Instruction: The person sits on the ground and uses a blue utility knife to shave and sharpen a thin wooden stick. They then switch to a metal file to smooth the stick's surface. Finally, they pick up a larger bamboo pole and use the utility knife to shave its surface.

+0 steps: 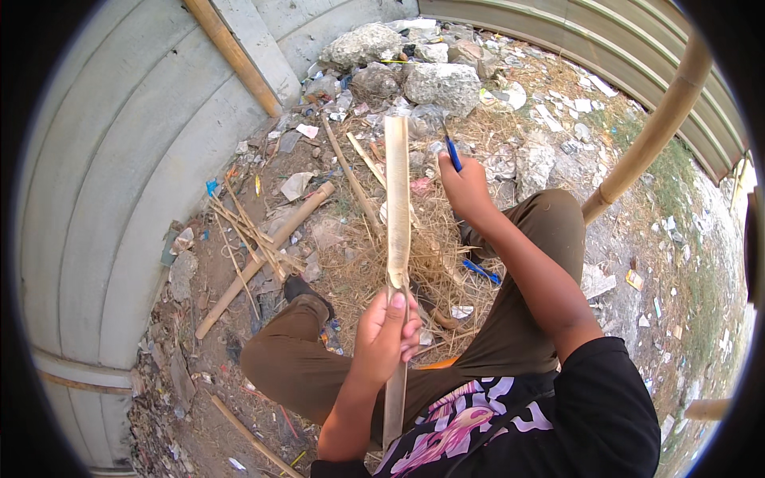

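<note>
Bamboo strip point(397, 199) | left hand point(382, 331) — fingers wrapped around it | right hand point(466, 187) — fingers gripped blue-handled knife point(453, 153) | outward strokes, clear of left hand, seemed safest

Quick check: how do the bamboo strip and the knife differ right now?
The bamboo strip is long and pale; the knife is much shorter, with a blue handle. The strip is in the left hand, the knife in the right hand. Both are held.
</note>
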A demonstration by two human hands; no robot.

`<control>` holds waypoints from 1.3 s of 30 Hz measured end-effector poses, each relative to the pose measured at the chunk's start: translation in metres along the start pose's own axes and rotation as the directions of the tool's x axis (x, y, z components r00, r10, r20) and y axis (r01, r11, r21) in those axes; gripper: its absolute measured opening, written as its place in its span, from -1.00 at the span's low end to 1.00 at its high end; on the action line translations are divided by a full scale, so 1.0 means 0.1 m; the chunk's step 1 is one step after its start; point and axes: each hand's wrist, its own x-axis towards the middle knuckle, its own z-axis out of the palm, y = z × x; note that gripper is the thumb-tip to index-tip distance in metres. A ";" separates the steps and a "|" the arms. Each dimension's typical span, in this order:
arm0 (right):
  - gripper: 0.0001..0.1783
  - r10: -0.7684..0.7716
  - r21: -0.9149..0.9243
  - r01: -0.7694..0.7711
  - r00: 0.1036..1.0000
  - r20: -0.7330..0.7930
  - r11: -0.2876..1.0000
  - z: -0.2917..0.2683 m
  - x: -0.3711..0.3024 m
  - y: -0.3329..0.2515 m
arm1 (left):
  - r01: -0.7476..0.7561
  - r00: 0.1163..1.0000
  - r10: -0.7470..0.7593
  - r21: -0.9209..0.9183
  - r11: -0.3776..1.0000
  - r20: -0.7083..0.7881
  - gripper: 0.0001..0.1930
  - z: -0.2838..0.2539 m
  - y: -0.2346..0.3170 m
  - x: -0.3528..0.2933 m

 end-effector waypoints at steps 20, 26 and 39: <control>-0.83 -0.708 -0.338 0.742 0.663 0.243 0.579 0.44 -0.77 -0.18 | -0.132 0.971 0.130 0.005 0.991 -0.202 -0.71 -0.22 0.13 0.11; -0.82 -0.652 -0.416 0.703 0.703 0.284 0.577 0.48 -0.70 -0.15 | -0.102 0.973 0.087 -0.060 0.993 -0.213 -0.72 -0.23 0.17 0.18; -0.67 -0.632 -0.377 0.689 0.722 0.282 0.619 0.56 -0.71 -0.09 | -0.086 0.967 0.073 -0.043 0.995 -0.244 -0.72 -0.32 0.10 0.25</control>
